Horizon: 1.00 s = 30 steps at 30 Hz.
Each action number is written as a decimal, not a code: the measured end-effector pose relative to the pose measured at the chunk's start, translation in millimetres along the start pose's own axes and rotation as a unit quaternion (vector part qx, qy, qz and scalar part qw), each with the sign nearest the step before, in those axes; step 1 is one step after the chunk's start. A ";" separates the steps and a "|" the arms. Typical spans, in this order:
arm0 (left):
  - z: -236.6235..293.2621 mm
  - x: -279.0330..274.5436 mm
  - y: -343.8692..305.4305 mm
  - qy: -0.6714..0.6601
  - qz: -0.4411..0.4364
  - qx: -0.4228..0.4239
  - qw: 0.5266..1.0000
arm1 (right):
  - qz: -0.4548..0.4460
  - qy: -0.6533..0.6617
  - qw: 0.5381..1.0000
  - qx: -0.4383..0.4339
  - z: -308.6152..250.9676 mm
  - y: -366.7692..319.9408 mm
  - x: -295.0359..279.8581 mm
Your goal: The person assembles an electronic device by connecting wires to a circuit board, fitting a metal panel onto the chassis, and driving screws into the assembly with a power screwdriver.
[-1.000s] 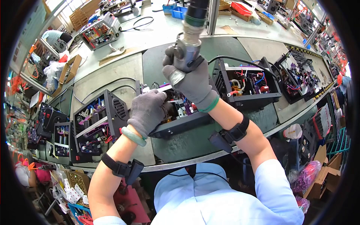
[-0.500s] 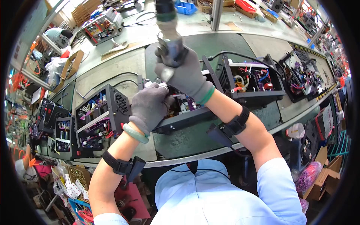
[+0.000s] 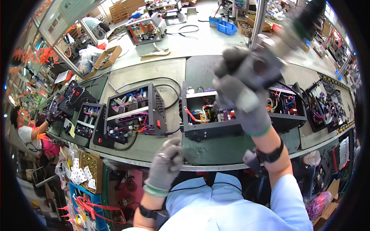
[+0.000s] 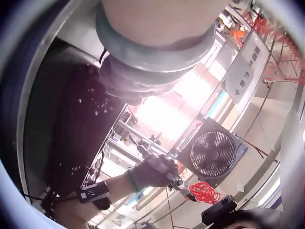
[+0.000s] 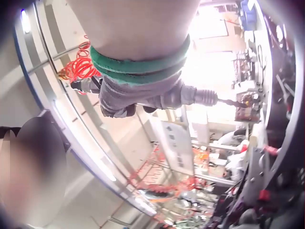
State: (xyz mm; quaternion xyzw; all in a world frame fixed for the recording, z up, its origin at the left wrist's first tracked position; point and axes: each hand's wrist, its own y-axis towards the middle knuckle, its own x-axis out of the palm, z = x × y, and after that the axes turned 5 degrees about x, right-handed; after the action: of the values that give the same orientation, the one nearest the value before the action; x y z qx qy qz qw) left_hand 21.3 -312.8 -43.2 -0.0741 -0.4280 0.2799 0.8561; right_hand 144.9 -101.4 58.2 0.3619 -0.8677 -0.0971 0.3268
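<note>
My gloved right hand (image 3: 246, 104) is raised over the bench and blurred in the head view. It grips a power screwdriver (image 5: 183, 97), whose long bit shows in the right wrist view. Below and left of that hand lies an open black metal housing (image 3: 208, 132) with wires and circuit parts inside; the hand overlaps its right end in the head view. My gloved left hand (image 3: 165, 167) hovers by the bench's front edge, close to my body, its fingers loosely bent. Nothing shows between them.
Another open housing (image 3: 158, 111) sits on the left, a black cable looping beside it. More opened units (image 3: 291, 121) stand on the right. Below the bench front are a box of small brass-coloured parts (image 3: 91, 165) and a blue crate (image 3: 92, 200). A metal post (image 3: 257, 29) rises behind.
My left hand has left the middle housing and drawn back toward my body. My right hand has swung right with the screwdriver, which now tilts to the right. The head view has turned left.
</note>
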 end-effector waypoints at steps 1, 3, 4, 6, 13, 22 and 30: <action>-8.8 4.5 4.4 -0.007 -0.049 -0.002 0.999 | -0.018 0.082 0.996 0.012 -3.5 -16.6 1.9; -21.9 17.6 12.1 -0.025 -0.126 -0.007 0.992 | -0.055 0.196 0.979 0.026 -8.0 -44.9 3.3; -28.2 20.2 16.0 -0.035 -0.145 -0.017 0.989 | -0.073 0.229 0.970 0.029 -8.8 -55.6 4.5; -33.7 23.3 18.4 -0.074 -0.161 -0.043 0.983 | 0.010 0.124 0.991 -0.044 -10.5 -70.0 12.5; -21.7 34.5 15.3 0.015 -0.111 0.011 0.994 | 0.045 0.110 0.989 -0.093 8.7 -76.0 13.0; -26.8 26.5 19.4 -0.112 -0.154 -0.050 0.980 | 0.090 0.127 0.984 -0.085 20.3 -77.7 19.3; -31.2 40.0 21.9 -0.114 -0.154 -0.072 0.979 | -0.256 0.120 0.949 -0.136 24.6 -50.0 -14.9</action>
State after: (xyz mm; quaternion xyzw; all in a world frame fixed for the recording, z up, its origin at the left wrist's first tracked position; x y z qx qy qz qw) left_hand 55.4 -269.4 -43.0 -0.0365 -0.5485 0.1197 0.8267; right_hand 165.2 -128.8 11.7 0.5330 -0.6783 -0.2507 0.4392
